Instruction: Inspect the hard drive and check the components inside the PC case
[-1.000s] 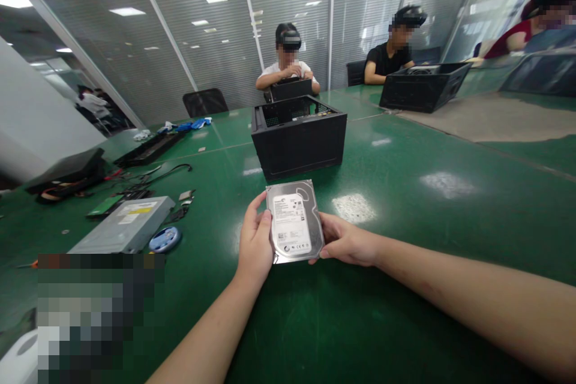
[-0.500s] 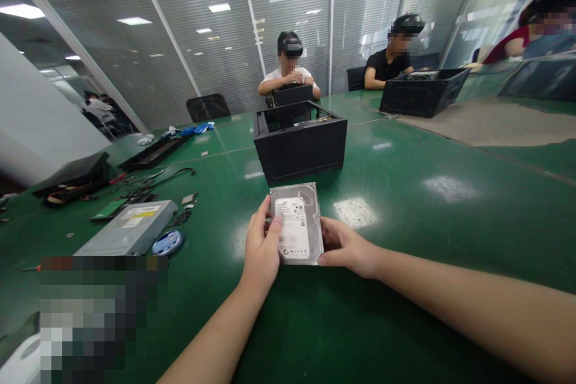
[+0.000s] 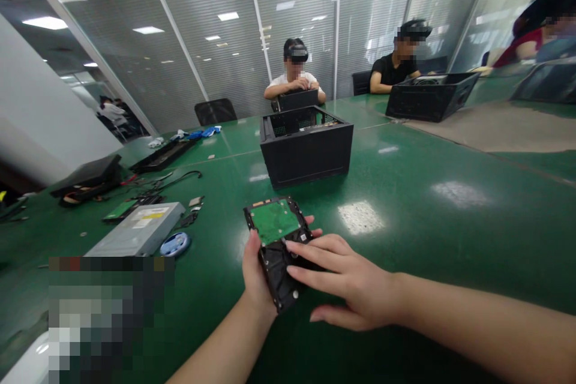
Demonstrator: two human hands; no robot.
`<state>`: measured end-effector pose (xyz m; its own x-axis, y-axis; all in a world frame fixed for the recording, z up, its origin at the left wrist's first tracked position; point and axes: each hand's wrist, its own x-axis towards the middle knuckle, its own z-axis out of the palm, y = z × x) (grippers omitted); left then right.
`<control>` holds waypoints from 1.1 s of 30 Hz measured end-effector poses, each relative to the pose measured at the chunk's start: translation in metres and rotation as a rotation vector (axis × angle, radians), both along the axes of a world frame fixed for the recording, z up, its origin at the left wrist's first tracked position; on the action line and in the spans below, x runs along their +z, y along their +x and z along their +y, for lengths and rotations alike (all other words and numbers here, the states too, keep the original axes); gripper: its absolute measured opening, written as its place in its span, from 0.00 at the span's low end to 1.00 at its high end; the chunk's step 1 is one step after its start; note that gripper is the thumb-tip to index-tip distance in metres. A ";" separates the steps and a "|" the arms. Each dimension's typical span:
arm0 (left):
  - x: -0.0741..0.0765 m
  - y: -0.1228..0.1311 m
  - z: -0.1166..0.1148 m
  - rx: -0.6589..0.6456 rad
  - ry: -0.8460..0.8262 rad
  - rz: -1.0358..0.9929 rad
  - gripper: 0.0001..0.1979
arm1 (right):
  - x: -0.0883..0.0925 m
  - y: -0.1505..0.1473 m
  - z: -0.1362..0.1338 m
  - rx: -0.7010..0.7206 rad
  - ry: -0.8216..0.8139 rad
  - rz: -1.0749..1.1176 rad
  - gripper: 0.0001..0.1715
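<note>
A hard drive point(image 3: 275, 223) lies tilted in my left hand point(image 3: 257, 279), its underside up, with a green circuit board at the far end and black casing nearer me. The left thumb grips one long edge, and the fingertips show past the opposite edge; the palm beneath is hidden. My right hand point(image 3: 353, 279) has its fingers spread over the black half, the index and middle fingertips at its surface and the thumb apart from it. Beyond the drive stands a black computer case point(image 3: 308, 156) with an open top.
On the left lie a silver optical drive point(image 3: 135, 231), a round blue object point(image 3: 175, 244), cables point(image 3: 184, 175) and a long black panel point(image 3: 164, 155). Blue gloves point(image 3: 210, 131) rest farther back. Co-workers sit across the green table point(image 3: 432, 240), one behind another black case point(image 3: 429, 99).
The hard drive has been turned from its labelled face to its circuit-board side. My right hand has let go of its edge and spread over it. The view has shifted slightly.
</note>
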<state>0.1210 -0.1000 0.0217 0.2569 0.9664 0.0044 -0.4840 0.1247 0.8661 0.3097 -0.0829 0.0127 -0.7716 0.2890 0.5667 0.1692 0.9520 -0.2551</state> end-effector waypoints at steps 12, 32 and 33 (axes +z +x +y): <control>-0.002 -0.009 0.010 -0.107 -0.142 -0.055 0.57 | -0.002 -0.002 0.007 -0.051 0.035 -0.031 0.32; -0.005 -0.014 0.014 -0.218 -0.225 -0.228 0.58 | -0.008 -0.003 0.007 -0.061 0.160 0.025 0.21; -0.004 -0.014 0.014 -0.239 -0.223 -0.264 0.58 | -0.008 -0.003 0.007 -0.067 0.161 0.017 0.21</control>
